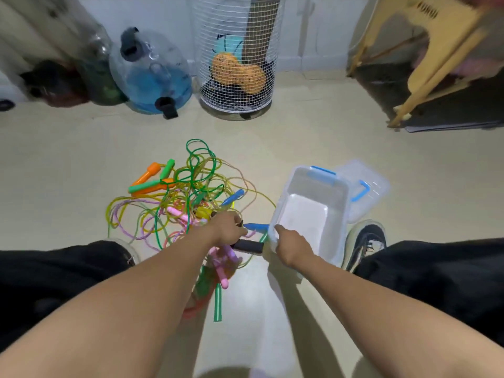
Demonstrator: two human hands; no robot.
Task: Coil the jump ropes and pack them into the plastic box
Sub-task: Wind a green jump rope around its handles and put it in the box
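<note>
Jump ropes, a tangled heap of green, yellow, pink and orange plastic cords with coloured handles (180,197), lie uncoiled on the floor left of the clear plastic box with blue latches (313,186). My left hand (227,227) curls into the heap's near edge; what that grip holds I cannot tell. My right hand (290,245) grips the empty box's near rim. Nothing is packed yet.

Bare floor (300,137) lies open beyond the tangled jump ropes (188,195); the plastic box (311,203) blocks the right, a wire basket (237,58) stands farther back.

Tangled jump ropes (188,197) beside plastic box (308,214), seemingly empty
</note>
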